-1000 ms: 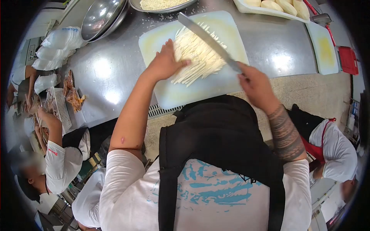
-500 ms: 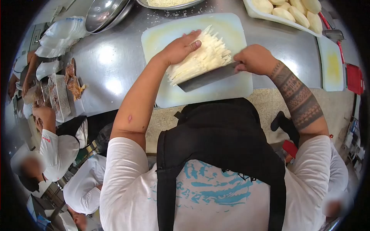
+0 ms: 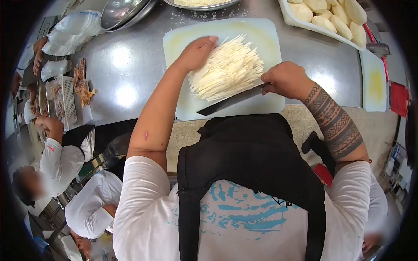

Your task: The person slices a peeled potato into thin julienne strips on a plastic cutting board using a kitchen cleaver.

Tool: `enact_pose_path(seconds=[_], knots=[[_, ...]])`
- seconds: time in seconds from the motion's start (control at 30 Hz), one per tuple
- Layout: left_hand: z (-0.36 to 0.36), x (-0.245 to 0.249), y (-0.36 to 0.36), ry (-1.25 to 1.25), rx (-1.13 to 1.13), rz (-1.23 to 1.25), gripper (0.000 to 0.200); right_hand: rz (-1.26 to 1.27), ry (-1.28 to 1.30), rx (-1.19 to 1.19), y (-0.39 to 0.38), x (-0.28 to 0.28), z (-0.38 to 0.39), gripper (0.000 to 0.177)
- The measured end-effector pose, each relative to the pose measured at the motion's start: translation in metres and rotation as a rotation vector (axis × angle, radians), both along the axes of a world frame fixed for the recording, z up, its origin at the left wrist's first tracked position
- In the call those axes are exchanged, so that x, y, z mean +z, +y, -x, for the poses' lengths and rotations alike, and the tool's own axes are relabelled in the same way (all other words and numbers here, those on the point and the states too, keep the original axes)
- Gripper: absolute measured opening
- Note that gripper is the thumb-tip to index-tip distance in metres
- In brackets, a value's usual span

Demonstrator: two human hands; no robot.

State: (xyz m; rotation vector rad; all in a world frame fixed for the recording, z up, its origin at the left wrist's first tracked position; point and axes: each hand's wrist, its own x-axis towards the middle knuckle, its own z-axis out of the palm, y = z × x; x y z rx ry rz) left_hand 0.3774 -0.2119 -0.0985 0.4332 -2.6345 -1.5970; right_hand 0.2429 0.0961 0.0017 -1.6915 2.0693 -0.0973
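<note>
A heap of pale, thin-cut vegetable strips (image 3: pixel 228 69) lies on a white cutting board (image 3: pixel 176 39) with yellowish stains. My left hand (image 3: pixel 200 53) rests at the upper left edge of the heap, fingers stretched out and holding nothing. In my right hand (image 3: pixel 285 80) is the handle of a broad-bladed kitchen knife (image 3: pixel 228 101). Its dark blade slants down to the left along the near side of the heap, close to the board. Whether the blade touches the strips is hard to tell.
Peeled, pale potato-like pieces (image 3: pixel 320 13) fill a white tray (image 3: pixel 300 27) at upper right. A second board (image 3: pixel 374 82) lies at the right. Metal bowls (image 3: pixel 122 13) and a stack of plastic bags (image 3: pixel 72 32) stand upper left, near a white basket (image 3: pixel 69 102). Co-workers (image 3: pixel 65 165) are at left.
My left hand has drawn back from the top of the strips to their left edge. The knife has tilted and moved slightly nearer me, and the heap looks rounder and looser.
</note>
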Motion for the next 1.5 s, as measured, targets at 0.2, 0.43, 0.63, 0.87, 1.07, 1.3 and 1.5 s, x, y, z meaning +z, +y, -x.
enact_pose_path(seconds=[0.2, 0.43, 0.63, 0.87, 1.07, 1.3, 1.5], knots=[[-0.004, 0.025, -0.003, -0.173, -0.090, 0.382, 0.055, -0.137, -0.027, -0.070, -0.022, -0.005, -0.001, 0.030], [-0.033, 0.018, -0.027, -0.334, -0.077, 0.073, 0.052, 0.055, 0.049, -0.137, 0.018, 0.005, -0.020, 0.029], [-0.066, 0.010, -0.026, 0.054, 0.033, 0.225, 0.054, 0.222, -0.272, -0.839, 0.099, -0.011, -0.071, 0.028], [-0.068, 0.024, 0.034, -0.046, -0.159, 0.404, 0.080, 0.427, -0.299, -1.285, 0.063, -0.028, -0.119, 0.032], [-0.090, 0.043, 0.073, -0.066, -0.159, 0.783, 0.111, 0.365, -0.259, -1.187, 0.047, -0.033, -0.121, 0.038], [-0.082, -0.006, 0.093, 0.077, -0.076, 0.887, 0.102, 0.365, -0.347, -0.978, 0.052, -0.034, -0.110, 0.056], [-0.095, 0.013, 0.101, 0.108, 0.027, 0.845, 0.102, 0.266, -0.454, -0.924, 0.053, -0.024, -0.095, 0.057]])
